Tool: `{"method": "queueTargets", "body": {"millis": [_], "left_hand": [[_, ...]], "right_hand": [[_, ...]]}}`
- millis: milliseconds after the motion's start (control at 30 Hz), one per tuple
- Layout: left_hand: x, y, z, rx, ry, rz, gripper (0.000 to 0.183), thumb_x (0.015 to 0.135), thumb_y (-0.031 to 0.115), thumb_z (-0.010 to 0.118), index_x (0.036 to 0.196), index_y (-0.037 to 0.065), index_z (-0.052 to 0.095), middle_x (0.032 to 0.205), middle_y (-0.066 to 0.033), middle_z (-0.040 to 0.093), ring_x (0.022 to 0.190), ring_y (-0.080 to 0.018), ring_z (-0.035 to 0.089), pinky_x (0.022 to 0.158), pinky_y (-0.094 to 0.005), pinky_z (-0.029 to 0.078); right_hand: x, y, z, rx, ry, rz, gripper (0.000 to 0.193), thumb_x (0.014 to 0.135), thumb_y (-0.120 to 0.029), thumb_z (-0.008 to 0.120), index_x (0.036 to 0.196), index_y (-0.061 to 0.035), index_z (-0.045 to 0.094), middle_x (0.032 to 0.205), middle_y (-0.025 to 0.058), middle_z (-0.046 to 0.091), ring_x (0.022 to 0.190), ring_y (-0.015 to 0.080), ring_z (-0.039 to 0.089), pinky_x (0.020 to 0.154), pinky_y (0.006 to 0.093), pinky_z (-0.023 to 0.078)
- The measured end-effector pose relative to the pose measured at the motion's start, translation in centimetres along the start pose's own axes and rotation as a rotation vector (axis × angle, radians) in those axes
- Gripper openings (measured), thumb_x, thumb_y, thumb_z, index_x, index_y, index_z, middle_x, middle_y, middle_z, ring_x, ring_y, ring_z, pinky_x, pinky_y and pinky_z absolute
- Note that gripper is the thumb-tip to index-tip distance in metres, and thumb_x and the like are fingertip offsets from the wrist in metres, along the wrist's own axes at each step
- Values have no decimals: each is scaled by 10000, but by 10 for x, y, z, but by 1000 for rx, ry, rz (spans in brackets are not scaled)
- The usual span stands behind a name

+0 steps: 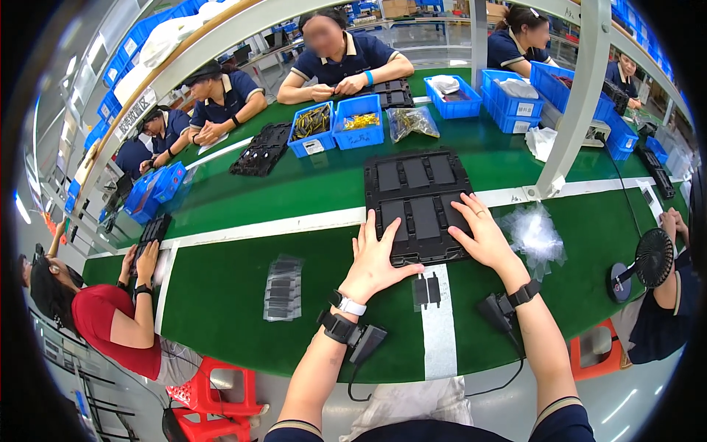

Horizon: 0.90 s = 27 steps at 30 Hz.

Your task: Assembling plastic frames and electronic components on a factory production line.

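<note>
A black plastic tray point(380, 191) with several flat dark rectangular pieces in its compartments lies in front of me on the green table. My left hand point(370, 259) rests at its near left corner, fingers spread, thumb stretched along the front edge. On the tray's right side lies my right hand point(487, 234), its fingers also spread and touching the tray and a dark piece. Neither hand grips anything. Just below my left thumb sits a clear film with black strips point(426, 289). Farther left is an overlapping row of films with black strips point(283, 289).
Crumpled clear film point(534, 232) is piled right of my right hand. Blue bins point(359, 131) and a bag of small parts point(412, 124) stand beyond the tray. A slanted white post point(574, 110) rises at right. Co-workers sit around; a small black fan point(653, 258) is far right.
</note>
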State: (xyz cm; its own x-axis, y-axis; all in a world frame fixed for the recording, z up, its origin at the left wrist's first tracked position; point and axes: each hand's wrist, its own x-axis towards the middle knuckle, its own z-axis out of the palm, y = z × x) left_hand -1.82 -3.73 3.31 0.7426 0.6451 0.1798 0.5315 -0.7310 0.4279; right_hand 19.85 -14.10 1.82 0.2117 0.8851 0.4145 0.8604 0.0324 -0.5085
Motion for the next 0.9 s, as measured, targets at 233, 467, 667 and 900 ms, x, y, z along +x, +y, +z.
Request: {"method": "queueTargets", "body": {"millis": [233, 467, 667, 900], "left_hand": [[0, 1, 1, 6, 7, -2, 974, 574, 553, 756, 1341, 106, 354, 1405, -326, 90, 1286, -485, 176, 1031, -523, 214], [-3, 2, 2, -7, 4, -12, 956, 590, 546, 748, 1341, 107, 352, 1403, -329, 105, 1288, -488, 172, 1028, -535, 208], [1, -1, 0, -55, 15, 4, 982, 582, 547, 746, 1363, 142, 310, 1429, -287, 61, 1291, -498, 124, 1011, -615, 171], [-1, 0, 2, 28, 7, -4, 968, 589, 561, 742, 1350, 118, 339, 1404, -326, 94, 1279, -492, 188, 1033, -517, 215]], "right_hand": [[1, 0, -1, -6, 11, -15, 485, 831, -275, 588, 1223, -17, 467, 1337, 226, 369, 1290, 373, 274, 1044, 412, 275], [-2, 1, 1, 2, 22, -28, 482, 831, -275, 585, 1219, -13, 471, 1330, 228, 376, 1283, 374, 288, 1044, 412, 274], [3, -3, -3, -27, 8, 5, 484, 830, -276, 584, 1230, -30, 463, 1337, 226, 369, 1287, 376, 279, 1047, 413, 270], [0, 1, 0, 0, 16, -16, 490, 831, -280, 586, 1223, -13, 465, 1332, 229, 373, 1286, 376, 278, 1045, 414, 272]]}}
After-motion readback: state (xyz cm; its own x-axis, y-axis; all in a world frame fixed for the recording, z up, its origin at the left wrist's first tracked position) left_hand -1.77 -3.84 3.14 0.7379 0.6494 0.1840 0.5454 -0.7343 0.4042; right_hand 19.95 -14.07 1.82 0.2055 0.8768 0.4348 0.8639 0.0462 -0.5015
